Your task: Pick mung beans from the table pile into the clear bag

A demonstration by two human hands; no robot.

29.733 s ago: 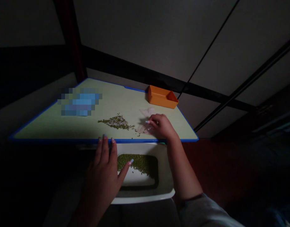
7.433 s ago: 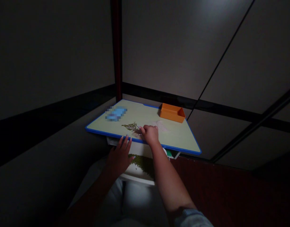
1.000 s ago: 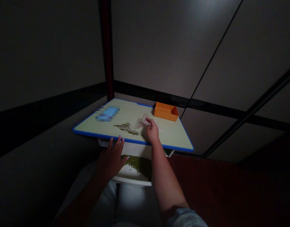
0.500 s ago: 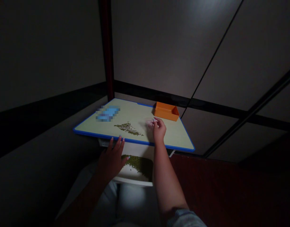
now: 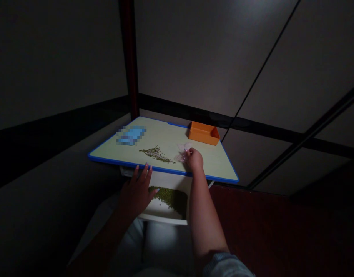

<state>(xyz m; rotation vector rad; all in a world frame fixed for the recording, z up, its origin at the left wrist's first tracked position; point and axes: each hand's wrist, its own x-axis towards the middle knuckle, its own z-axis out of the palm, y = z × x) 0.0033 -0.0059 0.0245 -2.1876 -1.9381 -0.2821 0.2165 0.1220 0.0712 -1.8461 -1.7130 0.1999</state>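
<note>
My right hand (image 5: 195,159) is over the table's right half, its thumb and fingertips pinched together. Whatever lies between the fingertips is too small to make out. Against those fingertips, on the tabletop, is a pale pinkish, thin-looking heap (image 5: 181,156). To its left, small green-brown grains (image 5: 156,154) lie scattered with pale bits among them. My left hand (image 5: 138,192) rests with spread fingers at the table's front edge, its thumb over the open drawer (image 5: 165,222). More green grains (image 5: 171,198) fill the back and right of that drawer.
An orange open box (image 5: 204,137) stands at the table's back right. A blurred-out light blue object (image 5: 133,135) lies at the left. The cream tabletop (image 5: 162,132) has a raised blue rim. Dark wall panels (image 5: 188,57) stand behind it.
My right hand has moved slightly right and down, its fingertips now lower against the pale heap, which shows more clearly. My left hand stays at the table edge.
</note>
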